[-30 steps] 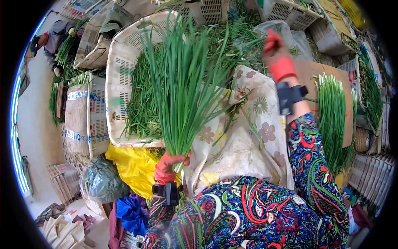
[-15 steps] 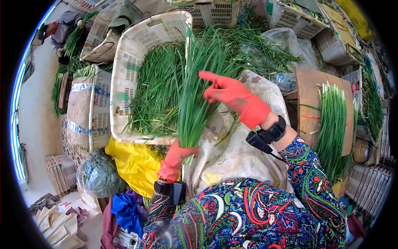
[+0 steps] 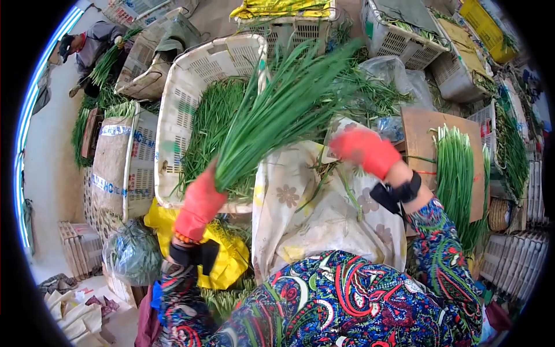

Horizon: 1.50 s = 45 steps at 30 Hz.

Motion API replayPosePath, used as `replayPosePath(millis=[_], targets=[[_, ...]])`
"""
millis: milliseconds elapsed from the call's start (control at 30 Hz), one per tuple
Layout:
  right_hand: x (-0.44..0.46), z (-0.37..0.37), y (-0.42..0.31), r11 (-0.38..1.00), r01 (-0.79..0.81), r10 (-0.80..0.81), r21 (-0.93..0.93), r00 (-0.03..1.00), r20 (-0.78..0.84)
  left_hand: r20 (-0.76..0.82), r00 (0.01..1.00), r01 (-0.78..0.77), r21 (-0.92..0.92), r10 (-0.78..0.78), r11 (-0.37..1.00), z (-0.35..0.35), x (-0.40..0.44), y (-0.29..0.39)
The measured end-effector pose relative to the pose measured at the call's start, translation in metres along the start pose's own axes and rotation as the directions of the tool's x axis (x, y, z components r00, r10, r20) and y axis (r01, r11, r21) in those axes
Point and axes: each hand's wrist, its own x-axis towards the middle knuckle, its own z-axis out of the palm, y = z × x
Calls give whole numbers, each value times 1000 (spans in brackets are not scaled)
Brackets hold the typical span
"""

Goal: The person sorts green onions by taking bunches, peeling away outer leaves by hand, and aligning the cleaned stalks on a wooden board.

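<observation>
My left hand (image 3: pixel 199 202), in a red rubber glove, is closed around the base of a bunch of garlic chives (image 3: pixel 280 110). Their long green leaves fan up and to the right, over the edge of a white plastic crate (image 3: pixel 166 144) that holds more chives (image 3: pixel 217 118). Over the floral cloth (image 3: pixel 289 199) on my lap, my right hand (image 3: pixel 367 151), also gloved in red, is apart from the bunch. Motion blurs its fingers. A few loose stalks (image 3: pixel 348 191) hang or lie just below it on the cloth.
On my right, trimmed chives (image 3: pixel 454 162) lie on a brown board (image 3: pixel 417 124). Loose leaves and a clear plastic bag (image 3: pixel 399 72) are beyond my lap. Several crates stand around. A person (image 3: pixel 98 46) bends over chives at far left. Yellow plastic (image 3: pixel 231 254) lies beside my left arm.
My left hand has moved left and slightly up, tilting the bunch over to the right. My right hand has come away from the leaves, rightward and down. Stalks now show on the cloth.
</observation>
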Motion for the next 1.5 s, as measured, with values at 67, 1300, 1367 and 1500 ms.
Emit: replayPosePath(millis=[67, 1300, 1367, 1500], targets=[[-7, -24, -61, 998, -60, 68, -33, 772, 632, 23, 999, -34, 333, 27, 942, -29, 11, 16], [-241, -272, -112, 537, -842, 733, 48, 439, -519, -188, -312, -926, 278, 931, -254, 19, 34, 472], [-261, -253, -93, 403, -912, 795, 80, 305, -524, -210, -388, -922, 108, 898, -373, 63, 67, 500], [-296, -190, -7, 133, -987, 924, 90, 90, -372, -158, -267, -922, 329, 951, -204, 143, 115, 502]])
